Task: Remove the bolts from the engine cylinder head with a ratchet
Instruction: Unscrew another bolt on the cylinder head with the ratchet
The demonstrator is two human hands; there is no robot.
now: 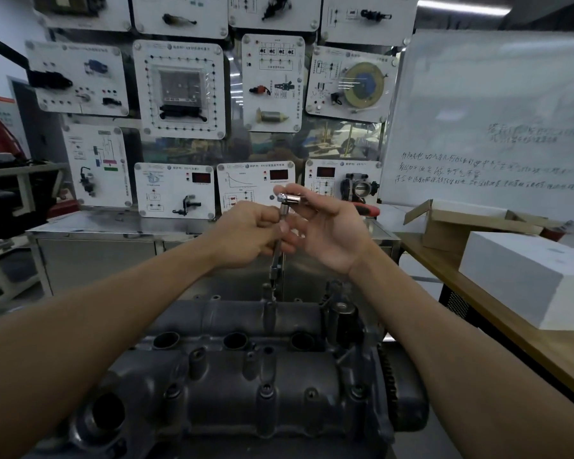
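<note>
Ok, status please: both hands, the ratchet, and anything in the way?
Left grip holds extension. Right grip pinches ratchet at its top. Extension reaches down to cylinder head rear; seating unclear. Nothing seen in the way.

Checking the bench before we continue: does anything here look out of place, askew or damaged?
Nothing stands out: no spill, no visible damage. The left hand and right hand hold the ratchet roughly upright over the cylinder head; whether its lower end sits on a bolt is too blurred to tell.
</note>
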